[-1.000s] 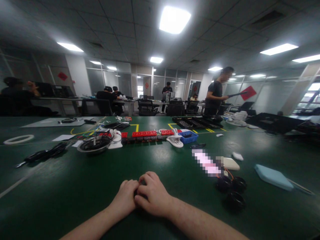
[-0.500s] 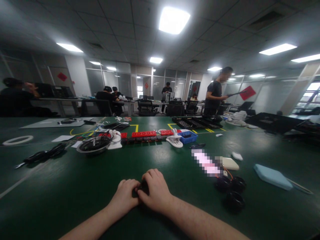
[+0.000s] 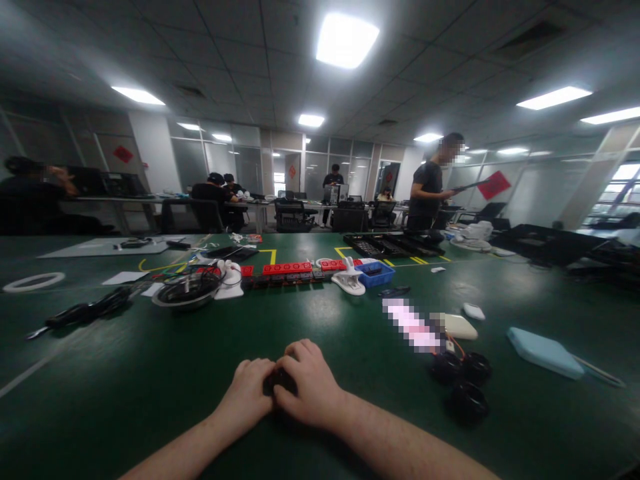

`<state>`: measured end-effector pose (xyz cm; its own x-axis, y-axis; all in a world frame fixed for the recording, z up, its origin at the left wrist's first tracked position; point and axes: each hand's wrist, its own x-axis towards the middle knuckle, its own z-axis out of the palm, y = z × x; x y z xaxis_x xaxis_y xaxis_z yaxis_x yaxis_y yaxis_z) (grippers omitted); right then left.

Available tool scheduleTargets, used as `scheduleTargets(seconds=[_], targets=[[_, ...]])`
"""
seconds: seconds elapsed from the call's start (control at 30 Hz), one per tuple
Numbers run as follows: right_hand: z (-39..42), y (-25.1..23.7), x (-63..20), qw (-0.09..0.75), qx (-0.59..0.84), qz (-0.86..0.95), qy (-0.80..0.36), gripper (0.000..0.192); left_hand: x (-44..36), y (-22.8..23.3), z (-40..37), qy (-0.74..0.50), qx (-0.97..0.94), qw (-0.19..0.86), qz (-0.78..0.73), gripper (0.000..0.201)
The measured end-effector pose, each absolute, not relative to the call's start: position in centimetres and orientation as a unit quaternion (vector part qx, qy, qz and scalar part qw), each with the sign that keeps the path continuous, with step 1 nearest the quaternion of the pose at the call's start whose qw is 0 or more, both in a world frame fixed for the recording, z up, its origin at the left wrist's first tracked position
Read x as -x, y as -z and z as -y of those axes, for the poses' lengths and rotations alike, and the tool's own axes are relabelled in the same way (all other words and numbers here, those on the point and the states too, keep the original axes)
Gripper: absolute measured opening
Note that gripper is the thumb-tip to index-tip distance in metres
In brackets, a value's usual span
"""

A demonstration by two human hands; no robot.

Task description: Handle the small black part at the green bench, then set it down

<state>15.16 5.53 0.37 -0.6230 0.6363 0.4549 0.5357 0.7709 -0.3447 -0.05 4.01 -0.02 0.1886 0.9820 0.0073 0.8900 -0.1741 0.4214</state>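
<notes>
At the near middle of the green table (image 3: 190, 393), my left hand (image 3: 250, 387) and my right hand (image 3: 309, 383) meet with bent fingers. Between them they grip a small dark object (image 3: 283, 381), mostly covered by the fingers and thumbs, so its kind cannot be made out. Both hands are closed on it, the left from its left side, the right from above and the right. Several round black objects (image 3: 469, 401) lie to the right of my right hand, close to a cream-coloured flat case (image 3: 459, 327).
A light blue case (image 3: 545, 352) lies at the right. Across the table stand a red power strip (image 3: 287, 269), a white clip stand (image 3: 349, 279), a blue bin (image 3: 377, 275) and a bowl of cables (image 3: 185, 293). A black cable bundle (image 3: 90, 311) lies left. People work behind.
The hands stay together in nearly the same place. Their fingers have shifted slightly around the dark object, and a little more of it shows between them.
</notes>
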Motion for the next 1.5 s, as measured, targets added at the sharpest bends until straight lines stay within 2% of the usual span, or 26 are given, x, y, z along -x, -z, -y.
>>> scheduleTargets(seconds=[0.53, 0.93, 1.5], targets=[[-5.61, 0.11, -15.19, 0.315, 0.277, 0.904, -0.075, 0.019, 0.49, 0.32, -4.32, -0.149, -0.750, 0.158, -0.625, 0.016], [-5.86, 0.36, -15.32, 0.336, 0.272, 0.899, -0.063, 0.009, 0.94, 0.76, -4.56, -0.153, -0.738, 0.141, -0.642, 0.011], [-6.15, 0.13, -15.52, 0.304, 0.357, 0.883, -0.018, 0.022, 0.67, 0.22, -4.44, -0.155, -0.732, 0.136, -0.650, 0.013]])
